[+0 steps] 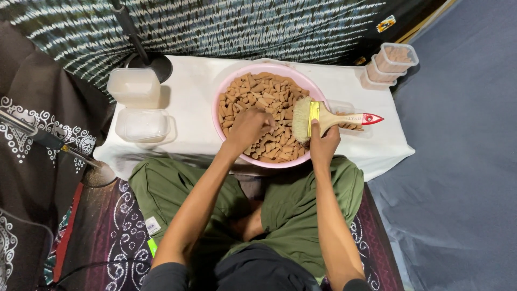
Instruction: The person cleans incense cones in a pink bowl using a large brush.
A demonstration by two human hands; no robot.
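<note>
Gripping brush (pixel 315 116) in closed right hand (pixel 323 143), left hand (pixel 249 127) curled among cones (pixel 253 94); bowl (pixel 226 81) full, tubs (pixel 141 125) beyond fingers unfilled.

Single view, head cam, worn by seated person. Looks steeply down and fwd over own lap to low white-covered table (pixel 188 91). Close range: forearms fill lower frame, table's near edge just past knees, far edge near top. Table's right corners in frame. No 2nd view, no overlap.
</note>
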